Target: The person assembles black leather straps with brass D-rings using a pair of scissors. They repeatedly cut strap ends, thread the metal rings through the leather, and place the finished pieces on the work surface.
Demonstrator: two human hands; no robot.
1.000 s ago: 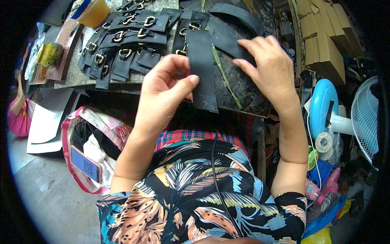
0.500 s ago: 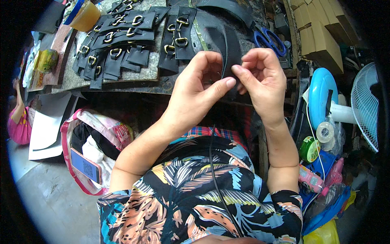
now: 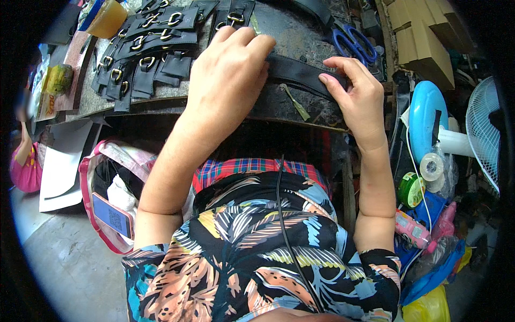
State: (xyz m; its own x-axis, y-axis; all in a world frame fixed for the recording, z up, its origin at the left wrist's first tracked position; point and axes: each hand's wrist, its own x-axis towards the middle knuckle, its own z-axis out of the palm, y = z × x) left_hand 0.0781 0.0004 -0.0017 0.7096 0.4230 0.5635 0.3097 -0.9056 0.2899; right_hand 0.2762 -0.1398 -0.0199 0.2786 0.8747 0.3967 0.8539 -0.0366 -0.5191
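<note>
A black leather strap (image 3: 300, 75) lies stretched across the workbench between my two hands. My left hand (image 3: 228, 80) is closed over its left end, back of the hand up, and the fingertips are hidden underneath. At the strap's right end, my right hand (image 3: 358, 91) has its thumb on the leather and its fingers curled round the edge. Left of my left hand, several black leather straps with gold-coloured metal buckles (image 3: 145, 61) lie in overlapping rows. A thin greenish strip (image 3: 296, 103) rests on the bench just below the strap.
Blue-handled scissors (image 3: 354, 43) lie beyond my right hand. Cardboard boxes (image 3: 424, 43) and a fan (image 3: 483, 129) stand at the right. An orange-brown tub (image 3: 107, 19) sits at the far left. Below the bench edge, a pink-trimmed bag (image 3: 88, 188) holds a phone (image 3: 112, 214).
The strap was raised and bent between both hands; now it lies lengthwise along the bench. My left hand has moved left and turned back-up; my right hand has shifted slightly right.
</note>
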